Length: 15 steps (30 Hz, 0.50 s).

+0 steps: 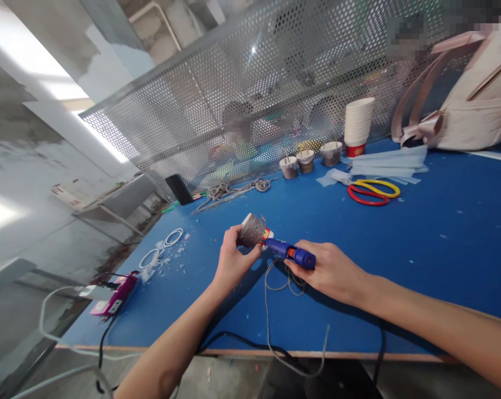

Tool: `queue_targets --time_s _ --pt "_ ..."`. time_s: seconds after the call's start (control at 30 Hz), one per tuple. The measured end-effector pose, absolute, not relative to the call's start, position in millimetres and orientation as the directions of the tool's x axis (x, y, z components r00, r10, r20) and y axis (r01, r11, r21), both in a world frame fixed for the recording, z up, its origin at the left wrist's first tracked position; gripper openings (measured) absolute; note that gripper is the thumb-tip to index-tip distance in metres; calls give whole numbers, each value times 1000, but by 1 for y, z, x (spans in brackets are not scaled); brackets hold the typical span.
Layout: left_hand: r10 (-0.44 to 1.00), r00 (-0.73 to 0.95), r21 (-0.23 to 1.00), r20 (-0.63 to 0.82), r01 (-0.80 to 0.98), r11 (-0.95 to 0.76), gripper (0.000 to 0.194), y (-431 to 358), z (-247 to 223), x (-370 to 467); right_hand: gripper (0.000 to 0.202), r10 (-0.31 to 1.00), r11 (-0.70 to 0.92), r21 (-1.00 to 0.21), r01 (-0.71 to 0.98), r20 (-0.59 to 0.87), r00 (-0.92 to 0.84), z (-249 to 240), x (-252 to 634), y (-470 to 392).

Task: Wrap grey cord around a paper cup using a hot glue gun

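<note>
My left hand [233, 256] is closed around a paper cup [252, 230] wound with grey cord, tilted on its side above the blue table. A strip of red and yellow print shows near the cup's right end. In my right hand [331, 271] is a blue glue gun [290, 252], its tip at the printed end of the cup; whether it touches I cannot tell. Grey cord [267, 305] loops on the table beneath the glue gun and hangs over the front edge.
Wrapped cups [289, 168], a stack of paper cups [358, 124], clear glue sticks [387, 163] and red-yellow scissors [373, 192] lie toward the back right. A phone [178, 189] leans on the mesh divider [217, 100]. A magenta power strip [115, 296] is at left; a bag [479, 100] stands far right.
</note>
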<state>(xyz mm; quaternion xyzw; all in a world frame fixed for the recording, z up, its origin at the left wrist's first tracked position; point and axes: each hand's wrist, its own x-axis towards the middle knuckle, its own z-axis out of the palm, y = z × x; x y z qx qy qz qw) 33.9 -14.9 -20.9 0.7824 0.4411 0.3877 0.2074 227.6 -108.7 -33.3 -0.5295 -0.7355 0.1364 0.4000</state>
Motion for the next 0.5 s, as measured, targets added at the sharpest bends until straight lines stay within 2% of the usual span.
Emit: queue_targets --time_s 0.17,0.5 --pt "854 299 681 426 515 -521 34 -16 -19 34 17 870 413 -606 680 483 -98 -34 230 -107" --pt "851 295 736 434 429 -524 31 -21 -10 37 24 906 372 -732 571 420 -53 -25 235 -106"
